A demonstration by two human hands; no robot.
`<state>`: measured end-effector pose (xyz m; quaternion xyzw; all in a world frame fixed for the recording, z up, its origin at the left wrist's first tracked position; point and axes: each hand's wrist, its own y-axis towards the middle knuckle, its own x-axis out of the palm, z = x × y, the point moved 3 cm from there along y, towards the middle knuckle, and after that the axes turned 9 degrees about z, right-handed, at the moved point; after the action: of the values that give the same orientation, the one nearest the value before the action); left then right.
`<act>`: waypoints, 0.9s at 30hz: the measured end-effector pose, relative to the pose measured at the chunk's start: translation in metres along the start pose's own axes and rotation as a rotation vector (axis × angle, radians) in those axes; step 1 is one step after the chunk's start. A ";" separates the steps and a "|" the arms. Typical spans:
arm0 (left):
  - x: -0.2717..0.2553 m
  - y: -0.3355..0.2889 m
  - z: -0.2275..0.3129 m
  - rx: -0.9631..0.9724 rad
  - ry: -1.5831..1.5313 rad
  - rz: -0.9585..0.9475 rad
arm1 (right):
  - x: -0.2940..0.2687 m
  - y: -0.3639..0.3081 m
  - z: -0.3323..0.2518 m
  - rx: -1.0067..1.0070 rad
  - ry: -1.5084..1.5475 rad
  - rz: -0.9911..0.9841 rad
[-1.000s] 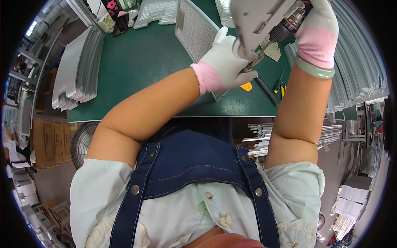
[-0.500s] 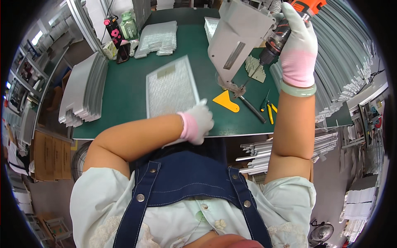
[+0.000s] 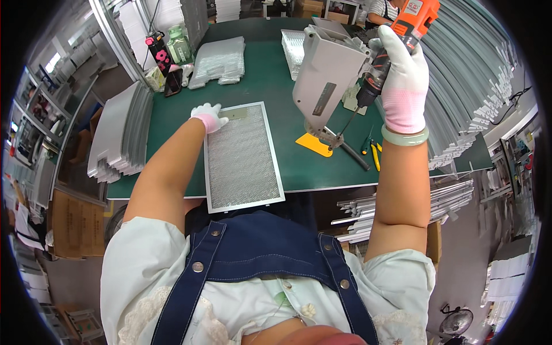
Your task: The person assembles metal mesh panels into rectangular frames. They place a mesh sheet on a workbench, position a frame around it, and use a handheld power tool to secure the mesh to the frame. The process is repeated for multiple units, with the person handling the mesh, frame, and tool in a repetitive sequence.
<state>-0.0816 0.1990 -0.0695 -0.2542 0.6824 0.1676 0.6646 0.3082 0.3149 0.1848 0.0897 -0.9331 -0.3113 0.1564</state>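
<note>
A framed metal mesh filter panel (image 3: 244,161) lies before me on the green table, its near end past the edge. At its far left corner is a small beige plate (image 3: 234,114). My left hand (image 3: 210,117), in a white and pink glove, rests at that corner with fingers spread, the thumb side over the frame. My right hand (image 3: 406,72), gloved alike, is closed round an orange and black power drill (image 3: 409,26), held up at the right. A grey screw-feeder housing (image 3: 328,75) is fixed to it. The drill's long bit points down, off the panel's right side.
A yellow scraper (image 3: 314,145), a hammer (image 3: 353,156) and yellow-handled pliers (image 3: 375,154) lie right of the panel. Grey panels (image 3: 121,129) are stacked at left, frame strips (image 3: 477,86) at right. A phone (image 3: 173,82) and bottles stand at far left. Another person (image 3: 382,10) is beyond the table.
My left hand has gone from the panel's near right side to its far left corner. The panel has turned straighter and come nearer. The drill has shifted slightly left and lower.
</note>
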 end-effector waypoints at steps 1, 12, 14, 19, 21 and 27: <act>-0.004 -0.003 0.004 -0.001 0.072 0.115 | -0.003 -0.001 0.001 0.007 -0.013 0.007; -0.013 -0.002 0.008 0.086 -0.012 -0.190 | -0.023 -0.041 -0.017 0.106 0.098 -0.024; -0.042 -0.010 0.007 0.142 -0.036 -0.073 | -0.026 -0.047 -0.009 0.105 0.092 -0.017; -0.145 -0.062 0.016 0.312 -0.379 0.413 | -0.041 -0.043 0.013 0.055 -0.042 0.018; -0.190 -0.116 0.044 0.392 -0.216 0.679 | -0.057 -0.035 0.024 0.039 -0.051 0.051; -0.167 -0.249 0.115 0.790 -0.318 0.336 | -0.098 -0.004 0.041 -0.145 -0.385 0.269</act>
<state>0.1524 0.0817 0.1169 0.1617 0.6154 0.0366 0.7706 0.3862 0.3607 0.1281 -0.1079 -0.9244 -0.3652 0.0219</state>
